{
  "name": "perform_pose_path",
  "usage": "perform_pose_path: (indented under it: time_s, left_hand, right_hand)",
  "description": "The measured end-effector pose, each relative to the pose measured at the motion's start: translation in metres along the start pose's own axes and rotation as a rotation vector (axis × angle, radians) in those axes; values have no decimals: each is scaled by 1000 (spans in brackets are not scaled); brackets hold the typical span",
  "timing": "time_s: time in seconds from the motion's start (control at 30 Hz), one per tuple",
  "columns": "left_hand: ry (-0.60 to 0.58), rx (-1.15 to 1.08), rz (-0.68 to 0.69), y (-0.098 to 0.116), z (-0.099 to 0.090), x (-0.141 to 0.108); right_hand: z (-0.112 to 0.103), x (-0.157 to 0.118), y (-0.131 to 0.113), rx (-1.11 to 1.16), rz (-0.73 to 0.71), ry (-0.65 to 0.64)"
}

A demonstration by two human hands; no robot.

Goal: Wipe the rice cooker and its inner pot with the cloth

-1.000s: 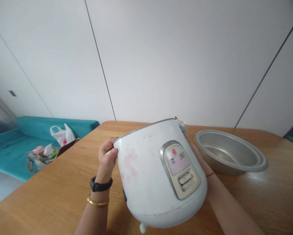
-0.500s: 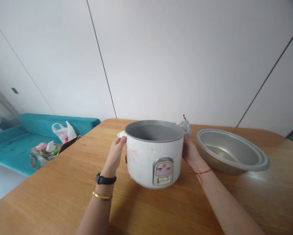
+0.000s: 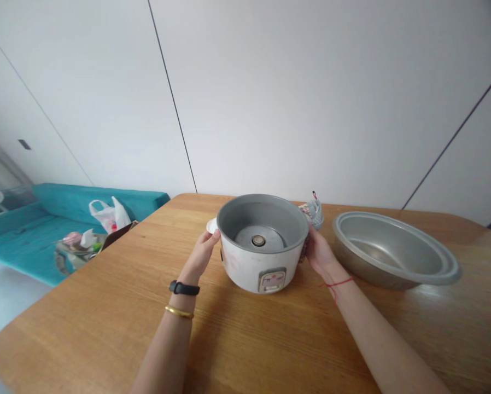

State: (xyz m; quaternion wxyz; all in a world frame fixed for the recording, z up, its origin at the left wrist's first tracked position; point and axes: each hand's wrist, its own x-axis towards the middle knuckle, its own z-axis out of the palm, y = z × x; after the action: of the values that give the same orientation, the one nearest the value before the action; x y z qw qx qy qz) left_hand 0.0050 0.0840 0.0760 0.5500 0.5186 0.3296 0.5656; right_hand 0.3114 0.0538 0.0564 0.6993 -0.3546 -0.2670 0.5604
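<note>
A white rice cooker body (image 3: 245,268) without a lid is between my two hands over the wooden table. Its grey inside shows a round heating plate (image 3: 276,239) with a button in the centre. My left hand (image 3: 202,251) grips its left side by the white side handle (image 3: 211,225), fingers mostly hidden behind. On the opposite side, my right hand (image 3: 320,253) holds it, fingertips hidden behind the wall. I cannot tell whether its base touches the table. To the right lies a grey metal inner pot (image 3: 393,246), apart from my right hand.
Behind the cooker's right side sits a crumpled patterned cloth (image 3: 314,212). The wooden table (image 3: 118,306) reaches to the white wall (image 3: 290,98). Left of it stand a teal sofa (image 3: 36,224), a white plastic bag (image 3: 110,215) and a bag of assorted things (image 3: 71,249).
Both hands have moved the rice cooker body slightly away from me. Its top has tipped toward me, so the heating plate inside now shows.
</note>
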Motion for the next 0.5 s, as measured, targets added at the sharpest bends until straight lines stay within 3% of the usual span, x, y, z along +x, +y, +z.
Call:
perform_pose_path:
  time_s: [0.23,0.4,0.5]
  left_hand:
    - [31,-84,-39,-1,9,-2]
    - [91,-102,37,-6,12,2]
    - [95,-98,77,-11,10,6]
  right_hand:
    - [2,-1,5,31,3,69]
    - [23,-12,8,119,-28,91]
    - [31,-22,15,191,18,189]
